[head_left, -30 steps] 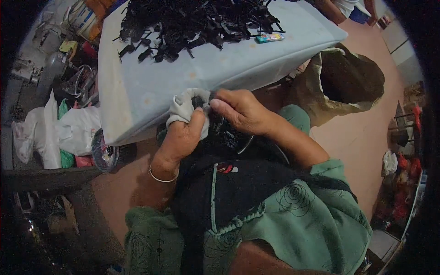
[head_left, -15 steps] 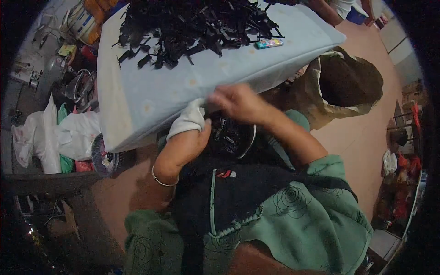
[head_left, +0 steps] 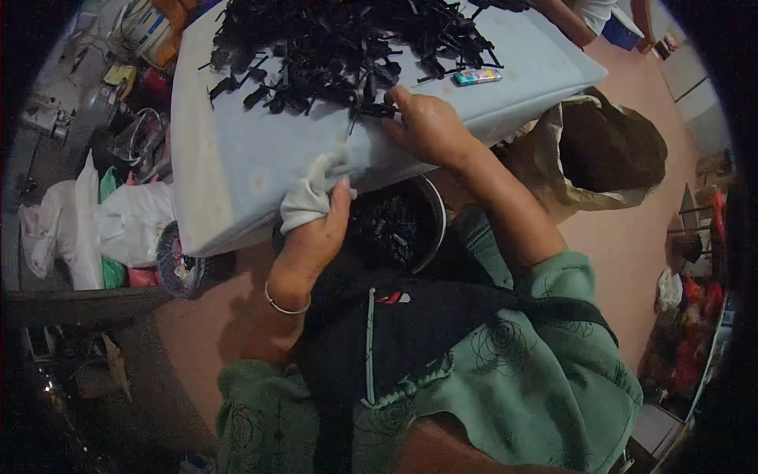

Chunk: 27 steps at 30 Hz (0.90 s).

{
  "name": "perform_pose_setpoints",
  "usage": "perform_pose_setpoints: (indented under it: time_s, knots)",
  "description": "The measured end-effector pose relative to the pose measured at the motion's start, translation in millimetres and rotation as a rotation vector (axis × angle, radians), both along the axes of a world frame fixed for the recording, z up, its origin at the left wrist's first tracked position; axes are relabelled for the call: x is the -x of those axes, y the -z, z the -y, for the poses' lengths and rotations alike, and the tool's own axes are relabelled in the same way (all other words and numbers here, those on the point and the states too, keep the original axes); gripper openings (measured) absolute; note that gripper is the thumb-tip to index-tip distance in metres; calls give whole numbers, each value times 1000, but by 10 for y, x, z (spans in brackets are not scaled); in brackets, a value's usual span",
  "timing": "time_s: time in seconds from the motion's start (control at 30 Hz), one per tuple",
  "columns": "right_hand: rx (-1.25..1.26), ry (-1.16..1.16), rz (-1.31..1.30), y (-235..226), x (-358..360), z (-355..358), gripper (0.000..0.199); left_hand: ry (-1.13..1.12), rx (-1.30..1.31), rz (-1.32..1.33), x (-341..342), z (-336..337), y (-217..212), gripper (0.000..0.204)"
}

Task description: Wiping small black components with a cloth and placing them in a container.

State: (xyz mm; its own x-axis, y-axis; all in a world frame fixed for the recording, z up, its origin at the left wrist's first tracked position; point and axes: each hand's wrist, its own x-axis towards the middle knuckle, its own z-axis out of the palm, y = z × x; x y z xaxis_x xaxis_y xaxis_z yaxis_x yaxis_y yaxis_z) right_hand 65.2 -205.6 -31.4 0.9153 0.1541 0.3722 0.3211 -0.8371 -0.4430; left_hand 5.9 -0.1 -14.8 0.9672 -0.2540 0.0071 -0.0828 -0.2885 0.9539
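Note:
A large heap of small black plastic parts (head_left: pixel 332 47) covers the far side of the table, which has a pale covering (head_left: pixel 260 150). At the heap's near edge, my right hand (head_left: pixel 437 130) pinches one black plastic part (head_left: pixel 373 109) between thumb and fingers. My left hand (head_left: pixel 316 241) is closed on a whitish cloth (head_left: pixel 308 197) at the table's front edge; the cloth hides most of its fingers. Below the table edge, between my arms, a round basin (head_left: pixel 440 212) holds more small black pieces (head_left: pixel 392 233).
A small bright teal packet (head_left: pixel 478 77) lies right of the heap. On the floor to the right stands a wide-mouthed brown sack (head_left: pixel 545 170). White plastic bags (head_left: pixel 138 225) and a basket (head_left: pixel 178 261) are at the left. Another person's arm (head_left: pixel 567 22) shows at the far right.
My right hand has moved from beside the cloth up to the heap's near edge, where it now grips a black part. The left hand keeps the cloth, now tilted lower and more spread.

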Motion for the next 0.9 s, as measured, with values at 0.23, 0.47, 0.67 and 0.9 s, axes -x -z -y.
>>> perform_pose_setpoints:
  time_s: [0.23,0.47,0.67,0.9]
  knots:
    - [-328,-141,-15,-106,51,85,32,13,-89,300,-167,52,-132,22]
    - [-264,-420,-130,-152,-16,43,30,108,4,235,-345,75,-245,21]
    - [-454,-502,-263,-83,-58,-94,36,227,-114,229,-542,50,-30,30]
    - [-600,-316,-53,-119,99,-193,30,136,233,122,-641,82,42,28]
